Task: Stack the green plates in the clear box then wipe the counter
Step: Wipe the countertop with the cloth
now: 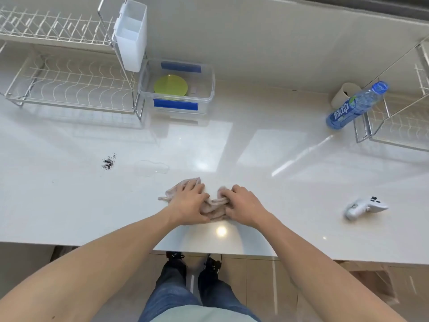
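Observation:
Green plates (170, 86) lie stacked inside the clear box (206, 95), which stands at the back of the white counter (69, 205) and carries blue tape strips. A crumpled pinkish cloth (214, 208) lies near the counter's front edge. My left hand (189, 202) presses on the cloth's left part and my right hand (239, 203) grips its bunched right part. A small water puddle (152, 167) and a patch of dark crumbs (108, 161) sit on the counter to the left of the cloth.
A wire dish rack (67, 77) with a white cutlery holder (131, 36) stands back left. A blue water bottle (355, 105), a beige cup (343, 94) and a second rack (399, 122) are back right. A white game controller (365, 208) lies front right.

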